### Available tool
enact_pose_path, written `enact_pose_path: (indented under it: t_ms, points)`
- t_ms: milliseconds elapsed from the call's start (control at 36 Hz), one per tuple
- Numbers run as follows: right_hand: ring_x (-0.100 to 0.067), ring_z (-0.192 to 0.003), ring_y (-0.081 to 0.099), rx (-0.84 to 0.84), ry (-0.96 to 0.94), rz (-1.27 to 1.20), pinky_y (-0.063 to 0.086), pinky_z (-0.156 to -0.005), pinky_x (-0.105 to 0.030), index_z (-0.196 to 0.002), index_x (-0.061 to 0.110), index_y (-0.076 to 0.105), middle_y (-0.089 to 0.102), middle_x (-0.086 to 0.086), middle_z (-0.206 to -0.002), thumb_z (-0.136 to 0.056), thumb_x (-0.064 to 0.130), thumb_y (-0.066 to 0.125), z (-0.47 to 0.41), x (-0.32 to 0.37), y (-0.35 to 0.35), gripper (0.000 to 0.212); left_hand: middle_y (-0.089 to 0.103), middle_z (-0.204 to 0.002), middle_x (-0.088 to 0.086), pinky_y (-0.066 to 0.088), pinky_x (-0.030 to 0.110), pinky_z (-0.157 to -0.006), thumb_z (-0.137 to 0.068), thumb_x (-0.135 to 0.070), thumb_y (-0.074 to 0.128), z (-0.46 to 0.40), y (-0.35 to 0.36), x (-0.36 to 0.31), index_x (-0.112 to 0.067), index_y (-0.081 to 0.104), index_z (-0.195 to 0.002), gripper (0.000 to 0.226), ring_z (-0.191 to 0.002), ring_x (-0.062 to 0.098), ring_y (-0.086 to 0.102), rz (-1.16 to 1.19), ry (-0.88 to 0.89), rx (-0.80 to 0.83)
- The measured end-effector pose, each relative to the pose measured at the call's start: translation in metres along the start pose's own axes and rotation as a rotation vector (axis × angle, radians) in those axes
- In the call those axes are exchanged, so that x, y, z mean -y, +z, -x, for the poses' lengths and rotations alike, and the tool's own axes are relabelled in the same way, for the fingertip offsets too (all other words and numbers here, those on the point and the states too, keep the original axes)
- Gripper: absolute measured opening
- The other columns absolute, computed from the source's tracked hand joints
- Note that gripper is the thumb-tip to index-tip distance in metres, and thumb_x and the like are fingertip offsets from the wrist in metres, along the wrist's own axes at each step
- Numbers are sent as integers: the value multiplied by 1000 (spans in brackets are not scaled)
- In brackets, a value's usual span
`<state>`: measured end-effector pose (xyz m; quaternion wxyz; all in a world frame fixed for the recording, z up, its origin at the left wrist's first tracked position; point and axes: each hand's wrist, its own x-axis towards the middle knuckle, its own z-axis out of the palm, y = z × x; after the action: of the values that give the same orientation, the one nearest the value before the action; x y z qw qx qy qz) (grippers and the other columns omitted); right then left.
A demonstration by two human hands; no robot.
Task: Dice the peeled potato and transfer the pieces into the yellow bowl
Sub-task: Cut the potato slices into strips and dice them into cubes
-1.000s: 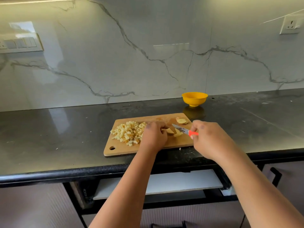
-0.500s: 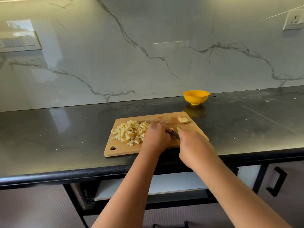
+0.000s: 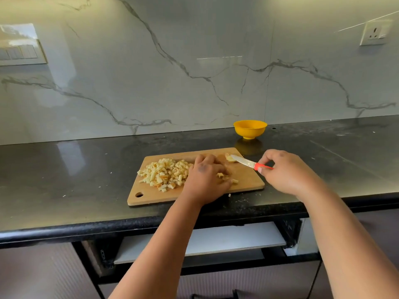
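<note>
Mostly the potato is already diced: a pile [image 3: 165, 174] of pale cubes lies on the left half of the board [image 3: 248, 180], mid-frame, with a few loose pieces [image 3: 226, 178] just beside the left hand [image 3: 207, 178]. That hand rests palm down on the board, fingers curled over the pile's right edge; whether it grips any cubes I cannot tell.

One uncut end piece [image 3: 229, 158] sits at the board's upper right corner. The right hand [image 3: 287, 173] pinches the orange handle of the knife [image 3: 248, 162] between fingers and thumb, hovering off the board's right edge over the dark surface [image 3: 64, 169]. The blade runs up and to the left, and its tip reaches the end piece, touching or just above it; I cannot tell which.

The coming move turns on that piece. It lies up and right of the left hand and up and left of the right, between the two, with the knife tip nearest. By my reading it wants drawing toward the board's middle, where the left hand can steady it for the last cuts.

The bowl [image 3: 250, 128] stands beyond the board's upper right corner, against the marble wall, and looks empty. It is nearer the right hand, so the transfer is not yet begun.
</note>
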<state>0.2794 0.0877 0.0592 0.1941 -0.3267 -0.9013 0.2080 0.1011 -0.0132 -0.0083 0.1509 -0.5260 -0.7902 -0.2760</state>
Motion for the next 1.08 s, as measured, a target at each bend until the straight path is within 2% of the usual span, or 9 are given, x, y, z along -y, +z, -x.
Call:
enact_pose_path:
  t_ms: [139, 333, 500, 583, 694, 806, 861, 917, 1083]
  points:
    - [-8, -60, 44, -27, -10, 2, 26, -45, -19, -103, 21, 58, 49, 4, -76, -99, 24, 53, -3, -1, 3, 6, 56, -117, -7, 40, 36, -92, -89, -46, 66, -3, 5, -3, -25, 72, -99, 24, -113, 17, 40, -80, 0, -17]
    - [-8, -63, 45, -34, -23, -6, 28, -47, -19, -103, 21, 57, 50, 5, -78, -98, 24, 55, -6, -1, 7, 6, 62, -95, -3, 45, 37, -79, -85, -37, 71, -10, 9, -16, -18, 74, -79, 20, -97, 21, 47, -60, -197, -335]
    - [-8, -64, 48, -39, -27, -12, 29, -47, -20, -101, 20, 56, 52, 5, -81, -98, 22, 55, -8, -2, 8, 4, 58, -101, -2, 38, 35, -86, -87, -36, 60, -18, 10, -30, -14, 67, -78, 25, -107, 22, 44, -177, -283, -181]
    - [-7, -63, 47, -48, -40, -4, 29, -47, -19, -102, 20, 56, 51, 6, -79, -98, 23, 55, -8, -2, 8, 4, 58, -99, 1, 43, 35, -84, -89, -32, 57, -21, 12, -27, -12, 62, -77, 24, -105, 22, 45, -153, -319, -135]
    - [-7, -63, 48, -47, -44, -5, 29, -47, -18, -103, 20, 56, 51, 5, -80, -99, 23, 55, -8, -2, 10, 5, 59, -105, 5, 45, 32, -84, -95, -38, 59, -24, 13, -20, -11, 65, -89, 28, -110, 24, 47, -67, -351, -111]
    - [-7, -62, 47, -23, -38, -7, 29, -47, -17, -102, 21, 55, 51, 6, -79, -99, 22, 55, -8, -1, 12, 3, 58, -111, 5, 42, 32, -87, -95, -57, 52, -25, 11, -15, -13, 60, -105, 46, -112, 25, 51, 63, -412, -103]
    - [-7, -61, 46, -25, -39, -3, 28, -46, -18, -101, 21, 55, 50, 6, -78, -99, 22, 54, -8, -2, 11, 3, 54, -131, 4, 38, 38, -105, -89, -64, 55, -24, 10, -14, -16, 56, -126, 60, -127, 26, 44, 56, -364, -7]
    - [-7, -61, 46, -29, -35, 1, 28, -46, -18, -101, 21, 55, 50, 5, -78, -99, 22, 54, -8, -3, 10, 3, 50, -141, 0, 29, 40, -114, -88, -62, 58, -25, 14, -10, -22, 56, -132, 59, -136, 25, 38, -30, -244, 127]
    - [-7, -62, 46, -31, -24, 13, 28, -46, -19, -103, 21, 55, 50, 5, -79, -99, 24, 54, -11, -5, 11, 6, 56, -130, 2, 35, 37, -107, -96, -52, 52, -36, 11, -1, -25, 58, -131, 45, -124, 24, 45, -91, -156, 313]
